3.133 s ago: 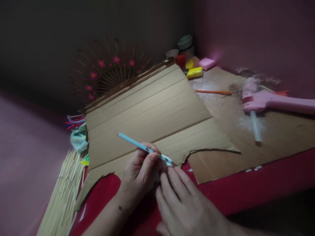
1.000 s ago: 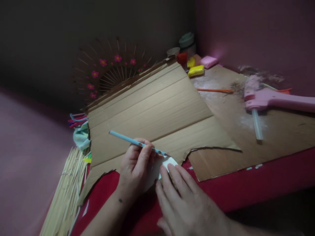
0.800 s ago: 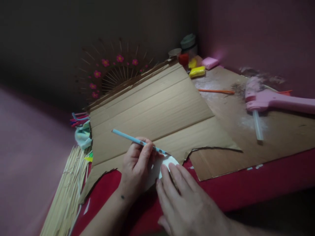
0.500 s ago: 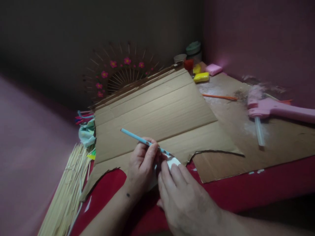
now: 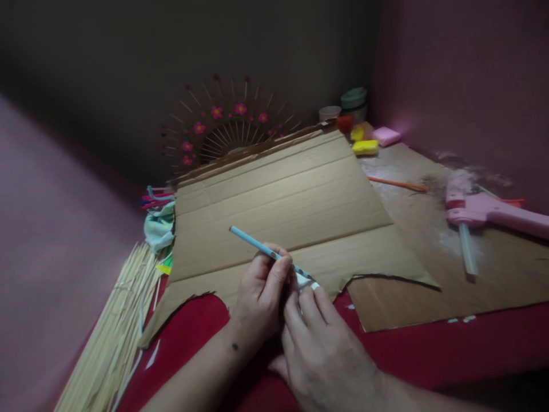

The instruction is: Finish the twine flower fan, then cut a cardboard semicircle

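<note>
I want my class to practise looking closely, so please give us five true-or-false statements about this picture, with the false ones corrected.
1. The left hand holds a blue pencil. True.
2. The right hand grips an orange stick. False: its fingers touch a white piece.
3. A flower-decorated fan is behind the cardboard. True.
4. A pink tool lies right of the cardboard in the picture. True.
5. What shows through the cardboard's left cutout is green. False: it is a red covering.
</note>
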Motion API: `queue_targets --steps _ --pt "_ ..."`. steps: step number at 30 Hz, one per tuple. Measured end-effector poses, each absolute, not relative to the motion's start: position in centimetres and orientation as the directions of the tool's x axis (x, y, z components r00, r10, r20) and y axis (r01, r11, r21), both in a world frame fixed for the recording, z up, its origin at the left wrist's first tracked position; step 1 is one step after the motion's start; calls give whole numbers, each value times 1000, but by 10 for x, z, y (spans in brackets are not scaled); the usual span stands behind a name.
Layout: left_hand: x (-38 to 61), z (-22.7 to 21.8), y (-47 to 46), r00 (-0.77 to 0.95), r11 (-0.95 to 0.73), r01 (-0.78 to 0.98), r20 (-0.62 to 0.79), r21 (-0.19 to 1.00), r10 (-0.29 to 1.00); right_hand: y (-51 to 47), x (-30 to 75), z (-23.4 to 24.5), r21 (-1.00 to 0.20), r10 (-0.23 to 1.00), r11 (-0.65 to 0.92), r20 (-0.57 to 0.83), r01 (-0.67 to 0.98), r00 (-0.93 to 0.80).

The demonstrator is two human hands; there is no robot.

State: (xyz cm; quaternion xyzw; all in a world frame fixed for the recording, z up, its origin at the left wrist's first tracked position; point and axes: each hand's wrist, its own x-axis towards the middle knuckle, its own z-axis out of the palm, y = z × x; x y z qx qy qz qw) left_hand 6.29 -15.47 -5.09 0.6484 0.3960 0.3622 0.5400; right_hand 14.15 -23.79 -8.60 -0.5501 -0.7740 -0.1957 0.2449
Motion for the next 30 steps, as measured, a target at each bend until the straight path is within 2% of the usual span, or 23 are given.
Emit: queue_targets --steps 11,18,21,26,30 --pt "62 -51 -153 433 -18 82 -19 996 901 -239 142 -91 60 765 315 576 947 -290" --pt "60 -42 -154 456 144 -135 -68 980 887 -234 142 -88 30 787 320 547 947 -284" --pt "58 -34 -152 453 155 -112 -88 982 887 -232 140 -86 23 786 318 553 948 -277" --pt "55 -29 -145 499 307 -36 -249 951 830 -227 132 -89 29 727 314 635 949 -260" --pt "52 -33 -139 508 288 -59 -219 956 833 -225 123 -94 6 727 287 649 958 -222"
